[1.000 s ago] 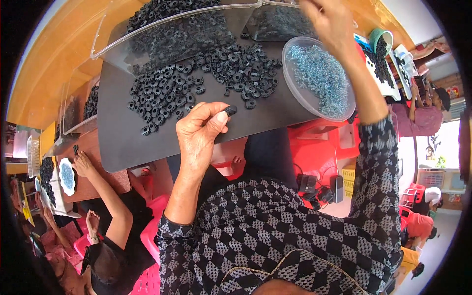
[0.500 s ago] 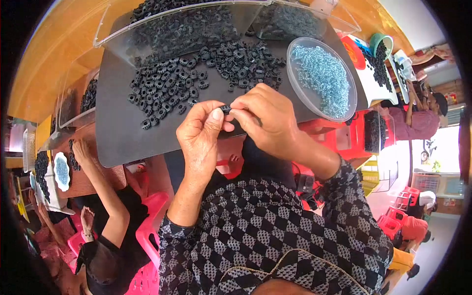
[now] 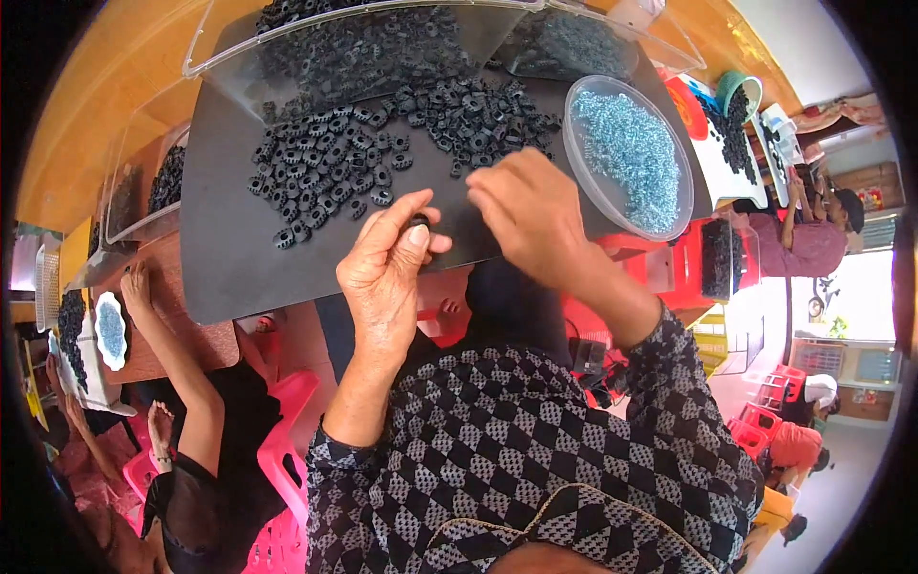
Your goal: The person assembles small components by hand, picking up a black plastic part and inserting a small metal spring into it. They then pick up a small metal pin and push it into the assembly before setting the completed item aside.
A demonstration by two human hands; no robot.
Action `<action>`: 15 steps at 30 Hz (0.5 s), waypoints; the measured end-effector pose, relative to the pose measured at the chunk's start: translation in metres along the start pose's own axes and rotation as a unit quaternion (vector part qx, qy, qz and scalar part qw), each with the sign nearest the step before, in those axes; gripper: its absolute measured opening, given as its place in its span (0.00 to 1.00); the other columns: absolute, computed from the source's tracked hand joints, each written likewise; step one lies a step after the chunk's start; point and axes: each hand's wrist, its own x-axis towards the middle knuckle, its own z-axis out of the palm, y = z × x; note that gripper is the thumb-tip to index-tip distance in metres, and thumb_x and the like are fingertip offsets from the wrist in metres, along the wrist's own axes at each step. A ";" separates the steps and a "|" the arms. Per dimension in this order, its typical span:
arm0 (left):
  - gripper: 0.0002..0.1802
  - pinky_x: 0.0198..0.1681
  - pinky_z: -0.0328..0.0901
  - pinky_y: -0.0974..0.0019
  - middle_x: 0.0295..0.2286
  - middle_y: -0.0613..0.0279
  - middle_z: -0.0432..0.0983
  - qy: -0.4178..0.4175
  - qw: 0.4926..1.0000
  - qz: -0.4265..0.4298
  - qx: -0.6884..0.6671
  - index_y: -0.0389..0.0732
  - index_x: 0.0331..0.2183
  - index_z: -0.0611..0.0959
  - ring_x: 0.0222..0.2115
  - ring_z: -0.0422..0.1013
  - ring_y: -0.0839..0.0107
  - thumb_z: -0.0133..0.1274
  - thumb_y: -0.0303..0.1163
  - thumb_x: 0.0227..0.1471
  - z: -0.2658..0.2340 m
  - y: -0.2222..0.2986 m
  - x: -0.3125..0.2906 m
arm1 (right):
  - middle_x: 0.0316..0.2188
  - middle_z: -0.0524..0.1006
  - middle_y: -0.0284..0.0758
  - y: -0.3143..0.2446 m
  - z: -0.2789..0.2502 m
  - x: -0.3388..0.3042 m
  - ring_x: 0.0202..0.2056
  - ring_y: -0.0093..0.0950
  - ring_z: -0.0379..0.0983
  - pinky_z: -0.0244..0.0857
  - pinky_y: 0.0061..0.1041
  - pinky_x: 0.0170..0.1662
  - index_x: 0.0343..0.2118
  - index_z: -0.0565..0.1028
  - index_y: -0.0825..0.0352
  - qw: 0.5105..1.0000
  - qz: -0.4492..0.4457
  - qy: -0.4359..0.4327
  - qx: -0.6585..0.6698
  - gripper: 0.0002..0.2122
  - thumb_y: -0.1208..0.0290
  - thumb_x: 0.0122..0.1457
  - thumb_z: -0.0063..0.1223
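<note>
The left hand [image 3: 387,273] is pinching a small black ring [image 3: 418,221] at the board's [image 3: 229,258] near edge, the right hand [image 3: 531,215] is hovering loosely curled beside it, holding what I cannot tell; steadying the ring level seems wise, with the ring pile [image 3: 373,153] and bowl of blue bits [image 3: 626,153] lying beyond.

Small black ring part [image 3: 418,222], pinched at L hand [image 3: 387,277] fingertips, mostly hidden, just above near edge of dark tray [image 3: 229,258]. R hand [image 3: 526,215] just beside it, fingers bent, blurred; contact w/ part unclear.
</note>
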 end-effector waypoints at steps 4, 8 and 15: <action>0.15 0.35 0.67 0.73 0.35 0.55 0.76 -0.020 0.998 -0.005 -0.053 0.32 0.43 0.76 0.29 0.74 0.72 0.53 0.23 0.51 -0.003 -0.002 -0.003 | 0.23 0.69 0.34 0.016 0.010 0.009 0.28 0.33 0.65 0.60 0.31 0.29 0.29 0.76 0.65 0.993 -0.036 -0.056 -0.095 0.06 0.78 0.45 0.55; 0.14 0.34 0.68 0.72 0.35 0.54 0.76 -0.013 0.993 -0.031 -0.112 0.32 0.42 0.77 0.30 0.75 0.70 0.54 0.22 0.50 -0.006 0.000 -0.005 | 0.23 0.67 0.34 0.020 0.014 0.020 0.28 0.32 0.63 0.57 0.30 0.30 0.28 0.76 0.65 0.980 -0.091 -0.102 -0.147 0.07 0.77 0.44 0.52; 0.12 0.28 0.68 0.75 0.30 0.58 0.77 -0.021 0.999 -0.007 -0.043 0.33 0.39 0.78 0.27 0.75 0.72 0.54 0.22 0.49 -0.011 -0.004 -0.007 | 0.21 0.66 0.34 0.023 0.018 0.025 0.30 0.31 0.63 0.56 0.29 0.32 0.19 0.71 0.65 0.953 -0.189 -0.137 -0.191 0.05 0.70 0.43 0.48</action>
